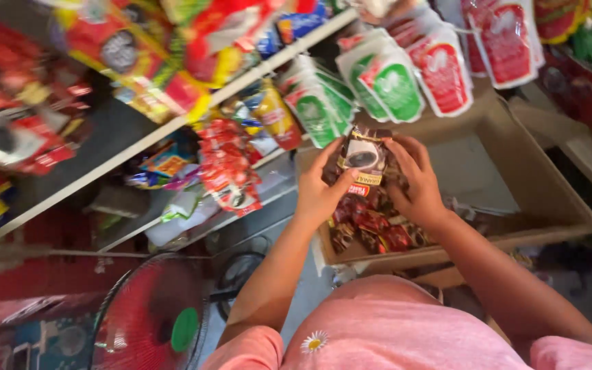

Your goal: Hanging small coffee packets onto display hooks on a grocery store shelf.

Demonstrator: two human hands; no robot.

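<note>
Holding a strip of small dark sachets (364,156) w/ both hands, above a cardboard box (556,205) that sits below the shelving.

Hand state:
- Left hand (318,192): closed on the strip's left edge, thumb across the front, fingers behind.
- Right hand (416,181): closed on the right edge, fingers curled over the top packs.

Position: strip is upright, top pack approx. level w/ the lower shelf (268,195); its lower end trails into the box, where more dark and red sachets (375,226) lie heaped at the near-left corner. Rest of box floor looks bare.

Handling (judgement):
- Light; thin foil/plastic film, so soft and floppy, no stiffness along the length.
- Film likely slick; pinch at pack seams or edges, not mid-face.
- Joints btwn packs prob. perforated, so a hard pull may tear them. Support from both sides as now.
- Contents appear powdery; not fragile, but avoid crushing.

Surroundings: green and red pouches (392,85) hang just above the hands; red sachet strips (227,168) hang to the left; a red fan (149,318) stands on the floor, lower left.
</note>
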